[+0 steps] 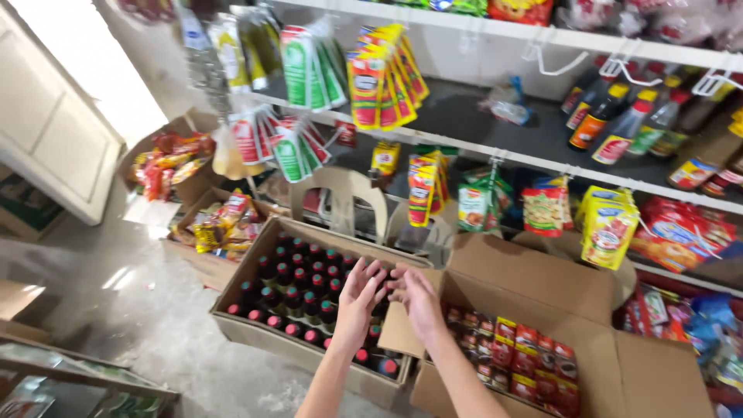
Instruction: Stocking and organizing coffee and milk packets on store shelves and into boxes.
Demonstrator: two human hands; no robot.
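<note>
Bottles: dark bottles with red caps (298, 290) stand upright in rows inside an open cardboard box (255, 333) on the floor, at 9 o'clock from both hands
Left hand: left hand (360, 298) hovers over the near right corner of the bottle rows, fingers spread and apart, holding nothing; contact with the caps cannot be determined
Right hand: right hand (418, 298) sits just beside the left, at its 3 o'clock, fingers loosely open and empty, above the raised flap between the two boxes
Second box: open cardboard box (619, 379) at 4 o'clock from the hands, holding packed rows of small red and yellow packets (522, 356)
Hidden: bottles beneath the left hand and forearm are covered; bottle labels are too dark to make out; both forearms are cut off by the bottom edge
Blurred: upper left of the view is motion-smeared
Hanging packs: green, red and yellow sachets (348, 77) hang from the shelf edge at 12 o'clock
Shelf bottles: sauce bottles with yellow and red caps (619, 116) at 2 o'clock
Snack cartons: two boxes of red and yellow wrapped snacks (193, 193) at 10 o'clock
Chair: pale plastic chair back (340, 197) behind the bottle box
</note>
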